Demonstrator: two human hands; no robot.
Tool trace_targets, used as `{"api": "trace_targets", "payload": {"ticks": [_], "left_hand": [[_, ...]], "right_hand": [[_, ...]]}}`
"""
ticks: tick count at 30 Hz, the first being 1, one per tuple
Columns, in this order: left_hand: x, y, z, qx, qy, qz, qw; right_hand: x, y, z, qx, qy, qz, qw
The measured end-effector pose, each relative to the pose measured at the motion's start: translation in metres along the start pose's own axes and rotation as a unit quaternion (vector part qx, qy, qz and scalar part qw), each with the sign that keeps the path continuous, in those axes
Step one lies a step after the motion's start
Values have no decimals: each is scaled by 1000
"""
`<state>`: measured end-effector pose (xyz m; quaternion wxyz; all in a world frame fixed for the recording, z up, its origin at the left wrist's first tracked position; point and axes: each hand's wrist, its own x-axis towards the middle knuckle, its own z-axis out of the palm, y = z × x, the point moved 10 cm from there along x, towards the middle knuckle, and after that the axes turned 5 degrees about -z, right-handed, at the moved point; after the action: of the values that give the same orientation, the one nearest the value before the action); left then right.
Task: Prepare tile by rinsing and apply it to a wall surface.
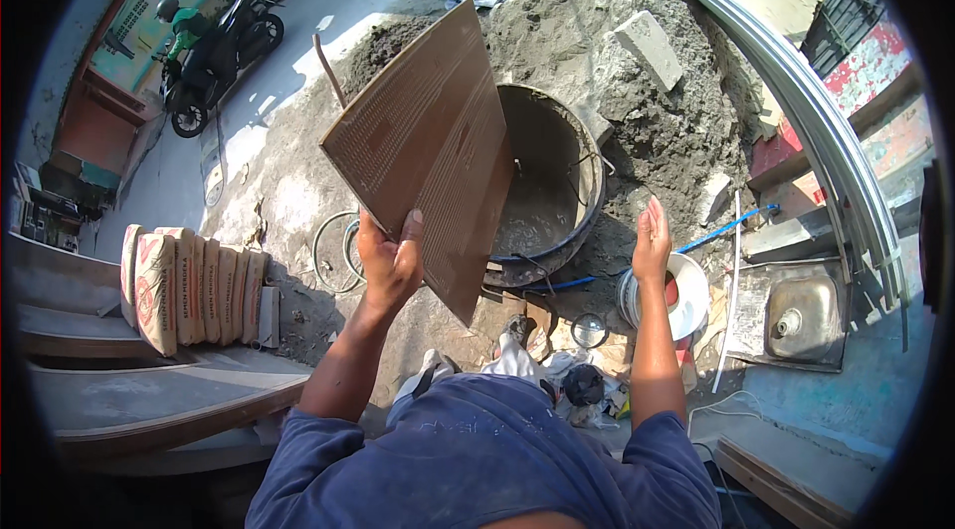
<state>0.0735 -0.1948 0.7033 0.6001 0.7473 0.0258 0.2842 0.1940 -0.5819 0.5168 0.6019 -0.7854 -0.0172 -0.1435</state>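
Left hand (391, 259) pinching a brown tile (428, 151) by its edge

Right hand (652, 246), three o'clock from it, empty, fingers outstretched; round tub (549, 136) at two o'clock.

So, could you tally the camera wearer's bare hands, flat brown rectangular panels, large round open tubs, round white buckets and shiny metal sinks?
Bare hands, left hand and right hand: 2
Flat brown rectangular panel: 1
Large round open tub: 1
Round white bucket: 1
Shiny metal sink: 1
Total: 6
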Motion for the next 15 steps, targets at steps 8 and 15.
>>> {"api": "trace_targets", "payload": {"ticks": [8, 15], "left_hand": [[-41, -17, 14, -80, -104, -40, 991], [-70, 27, 2, -148, -194, 73, 967]], "right_hand": [[139, 25, 206, 198, -154, 80, 965], [149, 11, 264, 610, -427, -18, 667]]}}
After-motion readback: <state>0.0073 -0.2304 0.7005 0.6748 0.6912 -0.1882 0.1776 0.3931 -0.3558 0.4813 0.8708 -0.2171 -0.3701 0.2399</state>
